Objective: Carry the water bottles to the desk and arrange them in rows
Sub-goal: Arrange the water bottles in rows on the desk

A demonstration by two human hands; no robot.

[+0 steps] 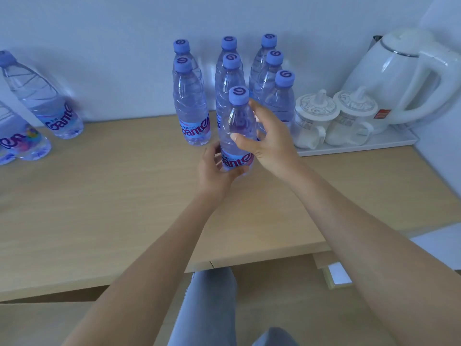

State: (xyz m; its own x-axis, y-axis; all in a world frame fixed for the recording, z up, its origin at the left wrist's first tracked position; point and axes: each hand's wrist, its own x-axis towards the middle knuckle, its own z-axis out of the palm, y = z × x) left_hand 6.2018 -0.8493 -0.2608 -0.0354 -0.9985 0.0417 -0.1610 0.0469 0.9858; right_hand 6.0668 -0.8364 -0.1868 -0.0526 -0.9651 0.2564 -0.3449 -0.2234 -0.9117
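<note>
far left: two bigger Ganten bottles [37, 96] parked by the wall, well apart from the main bunch; one is partly cut off by the frame edge; not touching those right now
desk [99, 196]: light wood top, everything's standing on it
rows so far: seven small water bottles [190, 101] standing upright against the wall in three columns; left column two deep, middle two deep, right three deep; blue caps all up
bottle in hand [238, 128]: upright, long axis straight up and down, right in front of the middle column; looks like it's the third one for that column; can't tell if its base is touching the desk yet, my palm hides it
my left hand [214, 168]: low down, fingers curled round the label end of the bottle, gripping from the left and underneath
my right hand [264, 136]: higher, thumb on the near side and fingers round the far side of the upper body, just under the neck; so also wrapped on it; closer to the right column, nearly brushing it
the bit that matters: open slot is just ahead of my fingers, between left column and right column; I'd guess a short push forward, keeping it vertical
right side: two lidded white mugs [316, 121] and a white electric kettle [399, 78] on a white tray [389, 143]; near the right column, so watch the elbow
</note>
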